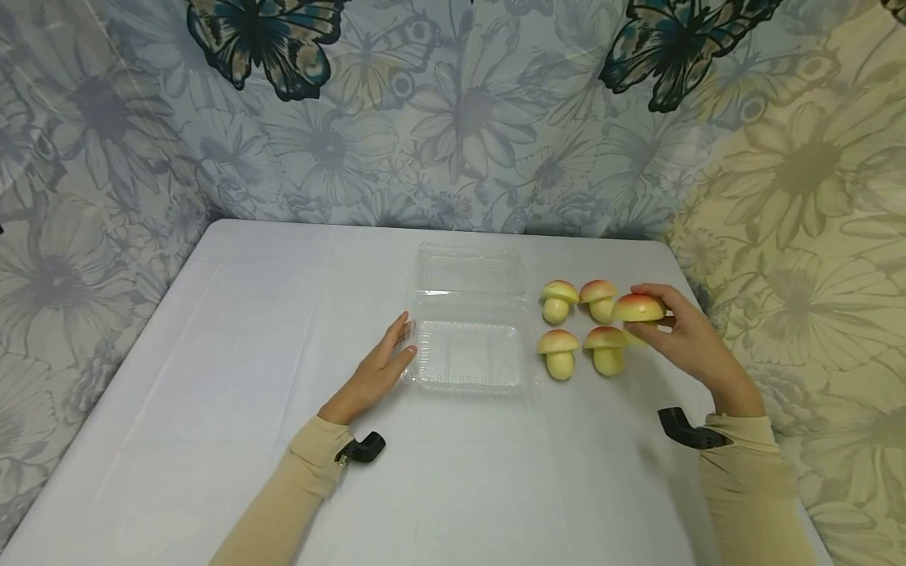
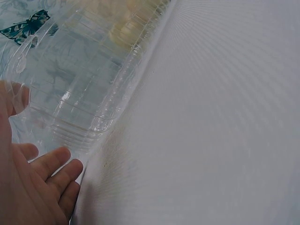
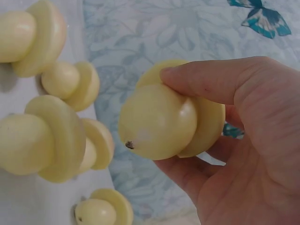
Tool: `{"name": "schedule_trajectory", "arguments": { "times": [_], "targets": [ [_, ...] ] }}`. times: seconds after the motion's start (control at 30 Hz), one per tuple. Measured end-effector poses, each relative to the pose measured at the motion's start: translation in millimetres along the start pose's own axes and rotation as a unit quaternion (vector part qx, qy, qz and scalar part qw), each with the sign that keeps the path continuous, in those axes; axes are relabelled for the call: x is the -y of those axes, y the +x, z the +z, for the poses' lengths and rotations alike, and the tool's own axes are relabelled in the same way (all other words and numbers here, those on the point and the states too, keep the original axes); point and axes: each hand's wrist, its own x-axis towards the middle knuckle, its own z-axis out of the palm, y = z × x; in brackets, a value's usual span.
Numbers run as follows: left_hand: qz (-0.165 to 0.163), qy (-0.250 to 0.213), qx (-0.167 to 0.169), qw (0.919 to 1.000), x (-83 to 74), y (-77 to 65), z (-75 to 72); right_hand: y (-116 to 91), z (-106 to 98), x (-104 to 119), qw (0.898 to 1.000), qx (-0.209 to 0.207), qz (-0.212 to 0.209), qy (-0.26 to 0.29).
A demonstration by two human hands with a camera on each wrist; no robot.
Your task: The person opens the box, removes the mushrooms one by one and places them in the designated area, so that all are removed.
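A toy mushroom with a red-and-yellow cap [image 1: 639, 307] is held in my right hand [image 1: 683, 338], thumb on one side and fingers on the other. The right wrist view shows its rounded pale stem [image 3: 157, 124] pointing toward the camera. More mushrooms of the same kind stand in two rows just left of that hand, among them a front-left one [image 1: 557, 354] and a back-left one [image 1: 559, 301]. At the left edge of a clear plastic clamshell box [image 1: 470, 389] rests my left hand [image 1: 371, 377], fingers extended. The box lies with its lid [image 1: 470, 271] folded back.
A white-covered table [image 1: 212, 354] carries everything. Patterned wall covering with flowers and butterflies [image 1: 265, 47] rises along the back and both sides. The table's right edge runs close by my right forearm [image 1: 743, 479].
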Motion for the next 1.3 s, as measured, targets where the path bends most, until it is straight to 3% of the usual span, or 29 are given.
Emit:
{"name": "schedule_trajectory", "arguments": {
  "times": [0.9,1.3],
  "targets": [
    [0.000,0.000,0.002,1.0000,-1.5,-0.9,0.0,-12.8,-8.7,-33.7,0.997,-0.012,0.072,-0.007],
    [-0.004,0.003,-0.002,1.0000,-2.7,-0.1,1.2,-17.3,-7.7,-49.0,0.991,0.020,0.130,-0.009]
  ]
}}
